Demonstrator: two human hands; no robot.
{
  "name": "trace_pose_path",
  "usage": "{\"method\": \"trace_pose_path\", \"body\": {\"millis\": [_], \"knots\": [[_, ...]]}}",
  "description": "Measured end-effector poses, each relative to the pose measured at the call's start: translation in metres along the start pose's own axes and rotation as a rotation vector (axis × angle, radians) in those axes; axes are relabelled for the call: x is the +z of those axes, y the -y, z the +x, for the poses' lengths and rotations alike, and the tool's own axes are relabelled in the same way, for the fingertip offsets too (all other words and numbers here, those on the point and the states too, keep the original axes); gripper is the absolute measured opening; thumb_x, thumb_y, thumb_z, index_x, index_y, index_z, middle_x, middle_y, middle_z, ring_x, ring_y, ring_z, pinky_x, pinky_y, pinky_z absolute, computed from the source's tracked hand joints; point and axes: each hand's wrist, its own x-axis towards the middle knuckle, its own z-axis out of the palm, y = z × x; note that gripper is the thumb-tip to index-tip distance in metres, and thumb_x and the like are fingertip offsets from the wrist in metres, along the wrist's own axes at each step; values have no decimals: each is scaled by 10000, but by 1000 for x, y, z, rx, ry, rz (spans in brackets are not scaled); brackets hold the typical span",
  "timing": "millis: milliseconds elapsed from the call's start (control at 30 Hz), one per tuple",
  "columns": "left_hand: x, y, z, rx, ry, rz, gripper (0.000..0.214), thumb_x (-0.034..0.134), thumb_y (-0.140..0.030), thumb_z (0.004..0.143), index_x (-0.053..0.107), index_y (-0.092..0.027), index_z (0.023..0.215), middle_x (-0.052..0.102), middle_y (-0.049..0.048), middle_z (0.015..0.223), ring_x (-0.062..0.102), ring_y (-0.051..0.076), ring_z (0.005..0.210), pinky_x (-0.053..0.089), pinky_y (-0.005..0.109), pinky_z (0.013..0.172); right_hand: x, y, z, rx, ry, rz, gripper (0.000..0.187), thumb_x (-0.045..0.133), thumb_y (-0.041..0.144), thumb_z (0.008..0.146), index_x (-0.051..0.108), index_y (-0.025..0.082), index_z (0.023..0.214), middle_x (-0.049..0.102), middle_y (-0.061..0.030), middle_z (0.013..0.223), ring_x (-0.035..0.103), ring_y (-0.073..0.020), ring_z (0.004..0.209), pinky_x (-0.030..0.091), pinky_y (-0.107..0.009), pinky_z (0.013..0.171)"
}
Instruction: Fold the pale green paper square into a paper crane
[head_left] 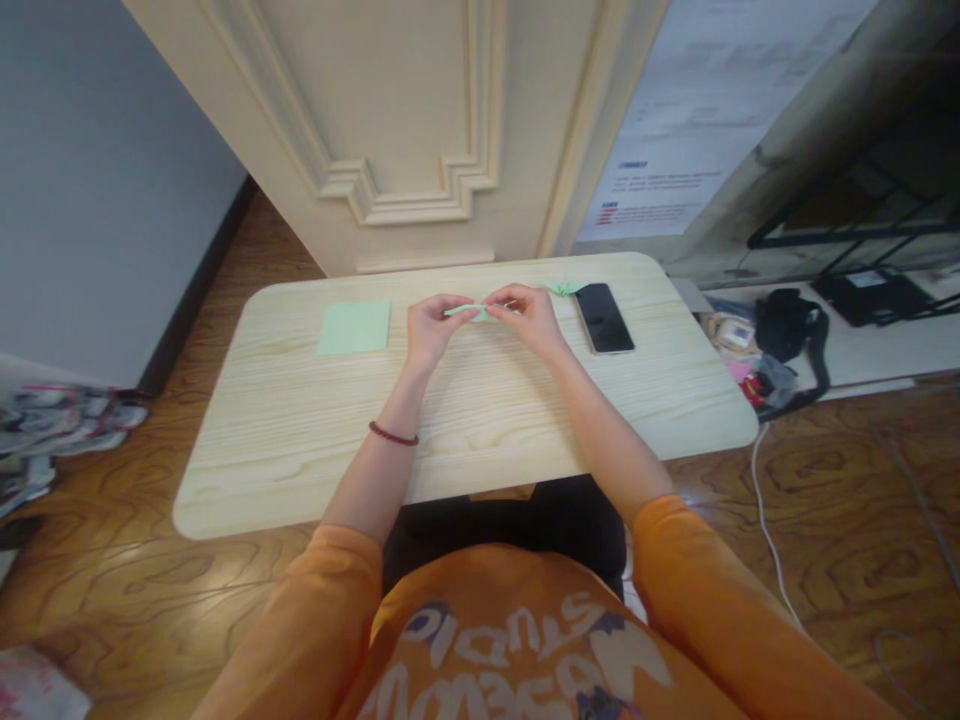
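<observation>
A light wood-grain desk [480, 430] stands before a cream panelled door [390, 130], with a jumble of small belongings around a black strap [787, 325] on a low shelf to its right and a white cable [765, 510] running down across the parquet floor [847, 480]. Two orange sleeves [697, 600] lead to bare forearms resting toward the desk's middle, which brings the hands together. A black smartphone [604, 318] lies right of the right hand [529, 318], apparently out of its way, and a square of pale green paper [354, 327] lies flat within reach left of the left hand [435, 330]. A folded green paper piece [564, 288] sits far behind the right hand. Between the hands, a folded strip of pale green paper [465, 312] is pinched narrowly by both, seemingly to keep it taut. A dark red bead bracelet [393, 433] circles the left wrist
</observation>
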Motion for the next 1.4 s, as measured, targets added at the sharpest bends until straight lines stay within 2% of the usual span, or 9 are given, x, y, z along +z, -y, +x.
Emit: {"method": "trace_pose_path", "body": {"millis": [367, 600, 967, 1267, 1400], "knots": [[1, -5, -2, -10, 14, -44, 313, 880, -382, 511, 743, -173, 699, 743, 50, 767, 679, 177, 735, 536, 302, 718, 1, 7, -3, -38, 15, 6, 153, 754, 358, 727, 767, 217, 787, 713, -29, 790, 628, -165, 778, 450, -295, 676], [-2, -4, -1, -40, 24, -4, 367, 864, -427, 537, 770, -180, 792, 745, 47, 770, 653, 160, 676, 514, 283, 654, 1, 5, -3, -33, -1, 22, 192, 748, 404, 737, 752, 215, 769, 700, -27, 792, 624, -167, 788, 465, -303, 697], [1, -10, -3, -18, 21, -25, 344, 882, -428, 505, 745, -177, 696, 739, 47, 723, 666, 165, 658, 528, 291, 652, 3, 11, -5, -31, 27, 31, 248, 738, 460, 746, 735, 216, 790, 693, -28, 821, 614, -169, 816, 476, -322, 737], [-3, -9, -3, -78, 30, -21, 389, 882, -430, 521, 733, -158, 757, 721, 44, 719, 645, 147, 643, 499, 272, 637, 2, 11, -4, -56, -39, -6, 159, 731, 374, 751, 730, 214, 753, 648, -21, 768, 587, -172, 796, 456, -313, 708], [-3, -7, -2, -98, 39, -14, 408, 879, -453, 520, 720, -151, 745, 703, 40, 687, 635, 147, 631, 482, 267, 618, 2, 14, -4, -88, -88, -46, 133, 746, 361, 746, 726, 229, 746, 629, -31, 870, 579, -181, 866, 461, -313, 722]]}}
